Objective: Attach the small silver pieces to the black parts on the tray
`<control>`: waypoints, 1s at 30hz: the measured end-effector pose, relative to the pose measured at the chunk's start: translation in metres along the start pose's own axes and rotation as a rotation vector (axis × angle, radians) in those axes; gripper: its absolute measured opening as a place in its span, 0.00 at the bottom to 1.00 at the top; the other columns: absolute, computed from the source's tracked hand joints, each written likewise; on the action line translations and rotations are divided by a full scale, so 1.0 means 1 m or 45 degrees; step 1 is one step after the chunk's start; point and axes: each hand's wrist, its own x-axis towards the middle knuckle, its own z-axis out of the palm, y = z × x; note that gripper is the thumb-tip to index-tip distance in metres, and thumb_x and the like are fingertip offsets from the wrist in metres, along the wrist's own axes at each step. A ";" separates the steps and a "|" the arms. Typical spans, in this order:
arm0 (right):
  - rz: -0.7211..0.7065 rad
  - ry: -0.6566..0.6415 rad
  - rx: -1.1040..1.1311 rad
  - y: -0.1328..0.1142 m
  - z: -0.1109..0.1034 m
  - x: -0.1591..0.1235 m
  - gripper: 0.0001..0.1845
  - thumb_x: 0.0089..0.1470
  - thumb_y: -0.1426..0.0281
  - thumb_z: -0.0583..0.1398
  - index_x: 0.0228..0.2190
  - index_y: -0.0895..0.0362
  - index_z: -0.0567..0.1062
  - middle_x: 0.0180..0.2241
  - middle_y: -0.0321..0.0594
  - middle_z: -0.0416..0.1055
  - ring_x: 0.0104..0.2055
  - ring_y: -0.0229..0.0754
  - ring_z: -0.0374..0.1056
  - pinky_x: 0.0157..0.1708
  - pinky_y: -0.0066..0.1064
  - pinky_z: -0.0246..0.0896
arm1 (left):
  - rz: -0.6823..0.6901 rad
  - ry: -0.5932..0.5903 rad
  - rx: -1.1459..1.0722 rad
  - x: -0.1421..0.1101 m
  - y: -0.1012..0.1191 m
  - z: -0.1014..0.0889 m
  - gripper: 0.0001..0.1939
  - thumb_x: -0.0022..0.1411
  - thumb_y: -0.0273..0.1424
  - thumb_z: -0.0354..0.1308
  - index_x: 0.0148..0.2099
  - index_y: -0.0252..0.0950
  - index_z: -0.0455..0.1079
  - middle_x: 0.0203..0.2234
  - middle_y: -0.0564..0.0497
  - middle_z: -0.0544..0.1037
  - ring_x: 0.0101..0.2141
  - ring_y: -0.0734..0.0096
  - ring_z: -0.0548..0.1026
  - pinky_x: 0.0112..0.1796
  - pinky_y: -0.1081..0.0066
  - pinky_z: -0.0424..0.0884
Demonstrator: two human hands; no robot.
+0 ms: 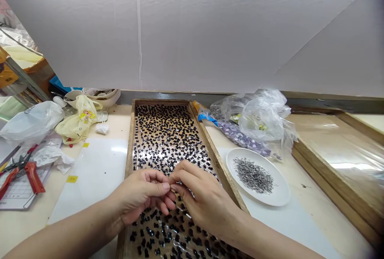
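Bare forearms, left arm (72,225) and right arm (264,233), reach in from the bottom corners. If something tiny sits between the fingertips, it could slip and get lost among the black bits (168,143), since there are so many. A low wrist could nudge the bits about. The plate (282,195) of pins (253,175) is close beside the right edge of the wooden tray (129,163), so a bump could spill it. Left hand (147,194) has its thumb on top and fingers curled; right hand (201,201) bends inward, back up. Their tips meet over the tray, pinching, but I cannot tell what they hold, if anything. The black bits lie spread inside the tray.
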 end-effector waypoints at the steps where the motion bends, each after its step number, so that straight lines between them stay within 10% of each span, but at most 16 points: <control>1: 0.001 0.004 0.016 0.000 0.000 0.001 0.10 0.55 0.80 0.50 0.28 0.59 0.68 0.28 0.41 0.64 0.30 0.38 0.60 0.27 0.30 0.56 | -0.001 -0.002 -0.004 0.000 0.000 0.000 0.09 0.48 0.28 0.64 0.29 0.30 0.66 0.22 0.49 0.74 0.22 0.75 0.73 0.22 0.77 0.67; 22: 0.358 -0.046 0.127 -0.014 -0.014 0.019 0.05 0.49 0.75 0.57 0.23 0.57 0.69 0.25 0.36 0.66 0.27 0.35 0.61 0.27 0.28 0.56 | 0.187 -0.018 -0.054 -0.003 -0.004 0.001 0.07 0.52 0.27 0.62 0.31 0.29 0.68 0.23 0.49 0.74 0.24 0.78 0.72 0.26 0.77 0.65; 30: 0.364 -0.078 0.096 0.024 -0.022 0.054 0.05 0.48 0.75 0.56 0.23 0.58 0.69 0.24 0.35 0.65 0.25 0.34 0.60 0.25 0.27 0.57 | 0.100 0.083 -0.103 -0.001 -0.002 0.001 0.06 0.56 0.29 0.58 0.31 0.30 0.67 0.25 0.48 0.74 0.24 0.77 0.72 0.26 0.77 0.64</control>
